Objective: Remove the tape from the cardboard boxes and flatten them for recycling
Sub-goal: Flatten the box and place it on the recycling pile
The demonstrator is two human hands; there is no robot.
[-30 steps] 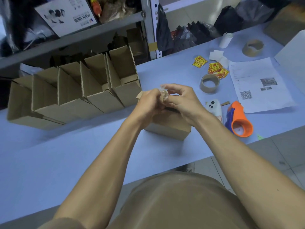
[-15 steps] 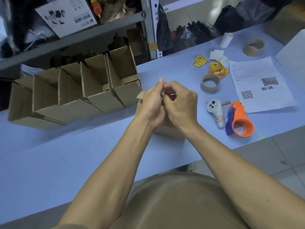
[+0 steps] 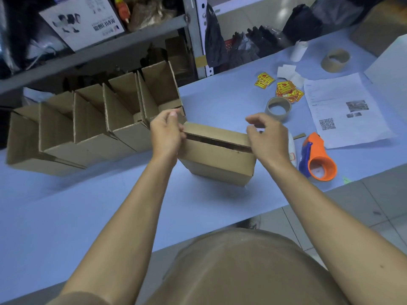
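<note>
So the blue surface (image 3: 66, 216) takes up most of the view, and over at about 9 to 10 o'clock there's a row of opened boxes (image 3: 92, 128) nested against each other, flaps up, looking untaped but definitely not flattened yet. Dead center is the small box (image 3: 218, 159) being worked on, sitting upright with a dark gap showing along its top seam, so my guess is the tape's already off this one. The left hand (image 3: 166, 134) is at the box's 9 o'clock end, fingers curled onto the flap corner; the right hand (image 3: 267, 137) hovers at the 3 o'clock end with fingers loosely curled, and I can't tell if it's pinching anything. An orange tape dispenser (image 3: 319, 161) sits at 3 o'clock, a tape roll (image 3: 278, 107) at 1. Flattening everything is still left.
</note>
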